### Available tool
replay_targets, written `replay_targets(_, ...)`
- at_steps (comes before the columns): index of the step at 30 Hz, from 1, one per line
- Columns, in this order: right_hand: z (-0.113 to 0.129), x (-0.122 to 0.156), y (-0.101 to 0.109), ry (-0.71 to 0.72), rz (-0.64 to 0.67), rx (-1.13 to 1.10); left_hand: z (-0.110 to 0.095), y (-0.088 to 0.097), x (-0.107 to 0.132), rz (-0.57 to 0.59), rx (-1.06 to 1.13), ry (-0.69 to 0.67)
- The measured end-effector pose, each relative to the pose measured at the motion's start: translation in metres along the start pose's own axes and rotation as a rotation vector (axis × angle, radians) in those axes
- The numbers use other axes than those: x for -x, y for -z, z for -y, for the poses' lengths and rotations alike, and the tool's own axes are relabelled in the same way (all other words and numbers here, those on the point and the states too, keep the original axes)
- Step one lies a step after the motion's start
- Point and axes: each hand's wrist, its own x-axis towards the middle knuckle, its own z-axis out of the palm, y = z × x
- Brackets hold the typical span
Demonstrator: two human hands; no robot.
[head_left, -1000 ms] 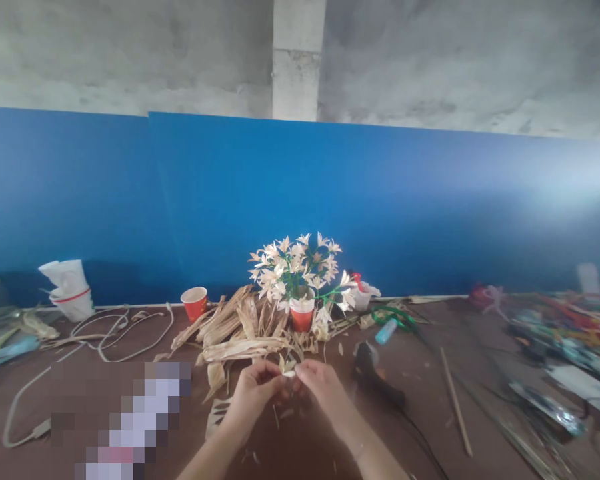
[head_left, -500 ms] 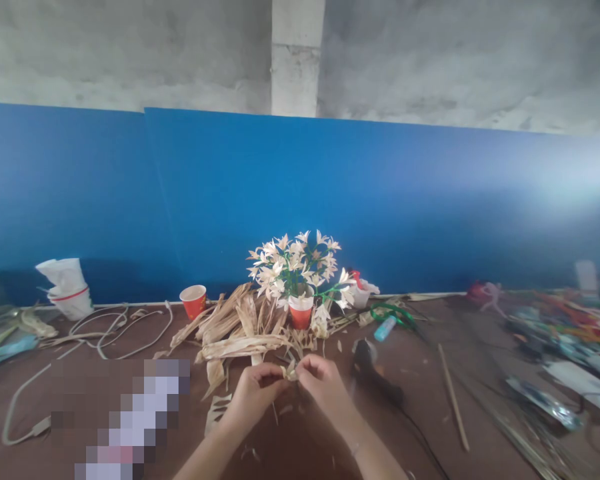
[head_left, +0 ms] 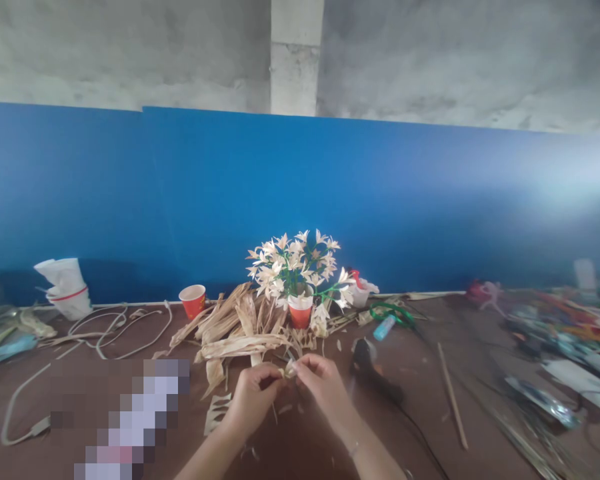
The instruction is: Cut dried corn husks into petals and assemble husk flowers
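My left hand (head_left: pixel 253 395) and my right hand (head_left: pixel 321 382) meet over the brown table (head_left: pixel 430 413), fingers pinched together on a small pale husk piece (head_left: pixel 290 368) held between them. Just behind my hands lies a pile of dried corn husks (head_left: pixel 235 327). Beyond that stands a red cup holding a bunch of white husk flowers (head_left: pixel 296 267) on green stems.
A black glue gun (head_left: pixel 373 373) with its cable lies right of my hands, and a thin wooden stick (head_left: pixel 451 395) farther right. A second red cup (head_left: pixel 193 301), white cords (head_left: pixel 110 330) and stacked white cups (head_left: pixel 67 287) are at the left. Blurred craft clutter fills the right side. A blue wall panel stands behind.
My hands have shifted slightly while working the small husk piece; its pale tips stuck up more a second ago and it is now more enclosed by my fingers.
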Motion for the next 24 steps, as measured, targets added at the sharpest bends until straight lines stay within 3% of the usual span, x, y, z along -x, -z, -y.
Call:
replay_targets(8,0.006,0.004,0.001,0.184,-0.128,0.071,0.003,0.000,-0.001,-0.113,0.042,0.032)
replay_targets(12,0.005,0.010,-0.003,0.256,-0.111,0.184,0.002,0.001,-0.001,-0.116,0.022,0.008)
replay_targets(20,0.007,0.014,-0.009,0.546,-0.148,0.470,0.001,0.001,-0.001,-0.097,-0.011,-0.025)
replay_targets(24,0.007,0.014,-0.012,0.605,-0.187,0.551,0.005,0.001,-0.001,-0.115,-0.030,-0.053)
